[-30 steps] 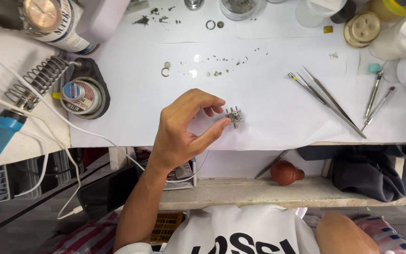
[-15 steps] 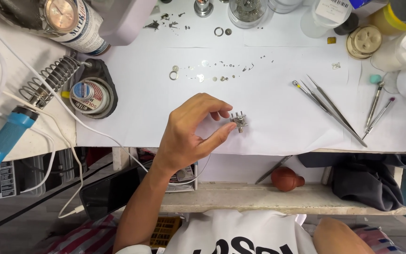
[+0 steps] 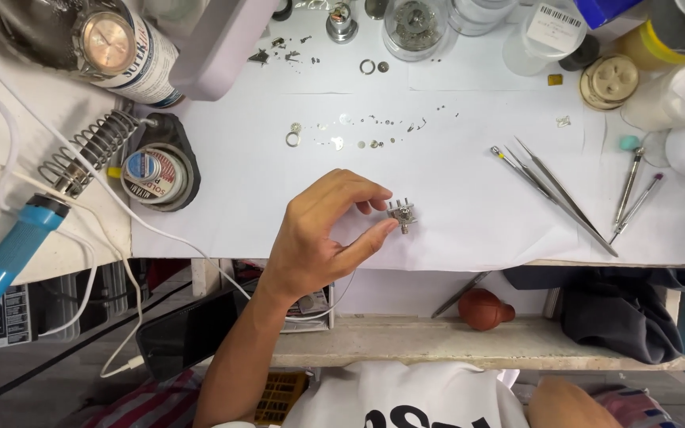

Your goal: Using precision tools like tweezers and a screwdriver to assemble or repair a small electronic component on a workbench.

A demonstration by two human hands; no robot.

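A white paper-covered worktable [image 3: 453,230] fills the upper half of the view, with a bare wooden shelf [image 3: 438,349] below its front edge. At the far left lies a blue-handled soldering iron [image 3: 1,265], its tip end resting in a coiled wire stand [image 3: 89,150], and just beside that stand sits a round tin of solder paste in a black holder [image 3: 154,168]. On the shelf a small reddish-brown rubber blower bulb [image 3: 485,309] rests beside a dark folded cloth [image 3: 628,305]. The left hand [image 3: 319,238] reaches over the table's front part, thumb and fingers pinched on a small silver metal watch-movement holder [image 3: 400,214], which sits just above the paper near the front edge. To the right, well apart, lie thin steel tweezers [image 3: 552,190] and two small screwdrivers [image 3: 636,194]. A scatter of tiny metal watch parts [image 3: 358,135] lies beyond the hand. The right hand is out of view, only a forearm [image 3: 568,404] showing at the bottom edge
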